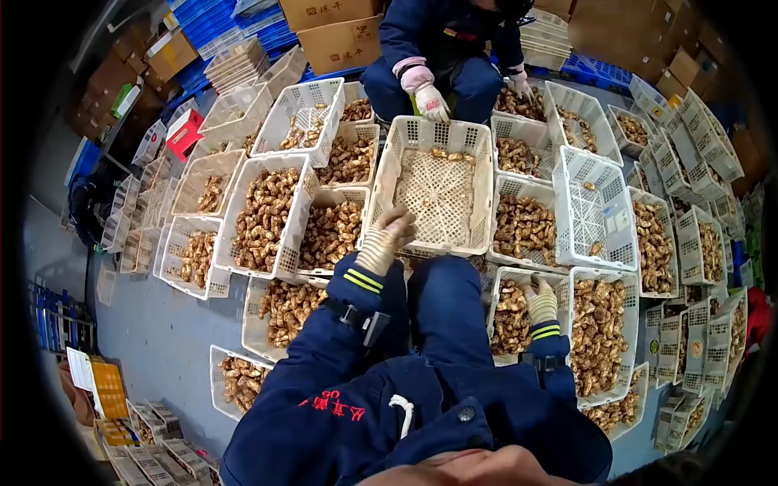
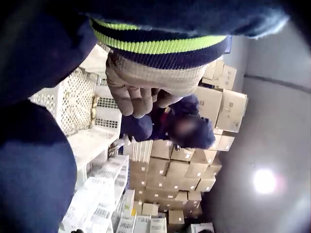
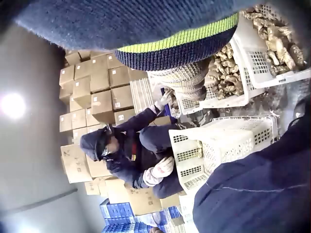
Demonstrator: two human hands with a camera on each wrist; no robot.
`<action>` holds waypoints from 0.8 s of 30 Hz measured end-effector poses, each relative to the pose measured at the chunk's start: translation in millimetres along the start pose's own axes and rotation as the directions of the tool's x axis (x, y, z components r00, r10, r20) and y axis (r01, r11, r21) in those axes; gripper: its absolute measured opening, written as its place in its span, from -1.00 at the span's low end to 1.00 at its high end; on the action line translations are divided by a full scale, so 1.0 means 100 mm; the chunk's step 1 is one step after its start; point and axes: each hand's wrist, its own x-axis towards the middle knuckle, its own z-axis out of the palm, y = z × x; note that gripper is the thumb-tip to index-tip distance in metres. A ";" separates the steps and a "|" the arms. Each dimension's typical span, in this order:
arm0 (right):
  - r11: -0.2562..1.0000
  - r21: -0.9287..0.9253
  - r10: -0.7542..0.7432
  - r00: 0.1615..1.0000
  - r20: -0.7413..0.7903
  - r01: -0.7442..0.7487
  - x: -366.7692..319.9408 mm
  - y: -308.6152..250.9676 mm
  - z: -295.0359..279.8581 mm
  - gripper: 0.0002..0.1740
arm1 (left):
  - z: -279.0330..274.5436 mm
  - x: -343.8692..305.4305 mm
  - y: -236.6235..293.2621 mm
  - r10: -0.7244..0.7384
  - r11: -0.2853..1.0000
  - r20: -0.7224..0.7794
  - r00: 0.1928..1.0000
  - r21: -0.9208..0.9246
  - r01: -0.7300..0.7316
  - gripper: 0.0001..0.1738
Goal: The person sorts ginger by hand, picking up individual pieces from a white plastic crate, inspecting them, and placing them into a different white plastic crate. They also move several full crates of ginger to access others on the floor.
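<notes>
Our left grip (image 1: 385, 239) hung loosely curled and empty at the middle crate's (image 1: 382, 174) near rim, while our right grip (image 1: 541, 304) sank among knobbly roots (image 1: 509, 322), its closure hidden from us.

Your left hand (image 1: 384, 240) and right hand (image 1: 541, 304) wear beige knitted gloves with a fine ribbed weave. Your sleeves (image 1: 320, 344) are navy, each cuff banded with 2 yellow-green stripes, and red lettering (image 1: 332, 403) marks the jacket. The baskets (image 1: 387, 174) are white with a lattice of holes, and the ginger (image 1: 263, 217) is tan and brown. The other person's gloves (image 1: 429, 101) are white with pink cuffs. The crates (image 1: 212, 18) are blue and the cardboard boxes (image 1: 340, 44) brown.
</notes>
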 end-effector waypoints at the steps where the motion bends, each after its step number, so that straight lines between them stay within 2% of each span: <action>1: 1.000 -0.023 0.007 0.999 0.039 -0.006 -0.03 -0.34 -0.10 -0.51 | -0.07 -0.03 0.07 0.027 0.999 -0.007 1.000 -0.038 -0.027 -0.39; 2: 0.977 0.166 0.120 0.988 0.096 -0.135 0.06 -0.30 0.05 -0.51 | -0.10 -0.09 0.16 0.057 0.998 -0.055 0.997 -0.036 -0.059 -0.37; 3: 0.998 0.035 -0.045 0.998 0.040 0.043 0.01 -0.58 -0.05 -0.51 | -0.19 -0.12 0.22 0.052 0.998 -0.080 0.995 -0.038 -0.056 -0.37; 5: 0.996 -0.073 -0.045 0.996 0.072 0.050 0.13 -0.68 0.06 -0.49 | -0.48 -0.13 0.19 0.082 0.990 -0.131 0.988 -0.104 -0.096 -0.37; 6: 0.993 -0.097 -0.059 0.993 0.098 0.069 0.18 -0.75 0.11 -0.48 | -0.49 -0.20 0.27 0.093 0.992 -0.185 0.978 -0.063 -0.106 -0.39; 7: 0.996 -0.055 -0.059 0.991 0.118 0.066 0.19 -0.87 0.13 -0.49 | -0.62 -0.22 0.29 0.116 0.990 -0.176 0.977 -0.055 -0.128 -0.44; 9: 0.982 0.028 -0.191 0.977 0.091 0.189 0.26 -0.91 0.27 -0.51 | -0.74 -0.37 0.41 0.176 0.979 -0.212 0.961 -0.065 -0.194 -0.42; 10: 0.982 -0.019 -0.185 0.972 0.146 0.190 0.31 -1.05 0.24 -0.52 | -0.81 -0.43 0.50 0.192 0.977 -0.237 0.952 -0.050 -0.209 -0.41; 11: 0.992 0.007 -0.123 0.983 0.138 0.123 0.30 -1.20 0.21 -0.54 | -0.91 -0.48 0.53 0.233 0.966 -0.278 0.932 -0.047 -0.255 -0.42; 13: 0.962 0.139 -0.254 0.959 0.128 0.236 0.69 -1.21 0.41 -0.54 | -1.05 -0.60 0.81 0.251 0.967 -0.317 0.914 0.051 -0.248 -0.47; 15: 0.915 0.276 -0.332 0.937 0.108 0.292 1.15 -1.26 0.71 -0.56 | -1.24 -0.84 0.96 0.292 0.955 -0.420 0.859 0.082 -0.284 -0.43; 17: 0.784 0.542 -0.443 0.885 0.142 0.305 1.40 -1.77 0.89 -0.59 | -1.49 -1.21 1.10 0.303 0.951 -0.525 0.796 0.118 -0.285 -0.41; 19: 0.718 0.668 -0.462 0.852 0.247 0.195 1.53 -2.39 0.99 -0.62 | -1.68 -1.58 1.12 0.366 0.930 -0.628 0.687 0.215 -0.299 -0.38; 20: 0.683 0.657 -0.596 0.763 0.250 0.318 1.66 -2.58 1.14 -0.60 | -1.73 -1.83 1.12 0.387 0.921 -0.688 0.614 0.257 -0.293 -0.38; 21: 0.686 0.669 -0.609 0.731 0.310 0.288 1.67 -2.87 1.21 -0.59 | -1.74 -2.07 1.09 0.407 0.912 -0.734 0.544 0.297 -0.282 -0.38; 23: 0.559 0.774 -0.761 0.553 0.338 0.297 1.69 -3.30 1.55 -0.60 | -1.60 -2.60 1.05 0.406 0.912 -0.846 0.346 0.353 -0.207 -0.40; 24: 0.551 0.796 -0.778 0.499 0.382 0.250 1.56 -3.59 1.64 -0.61 | -1.69 -2.85 0.92 0.404 0.912 -0.879 0.254 0.364 -0.190 -0.41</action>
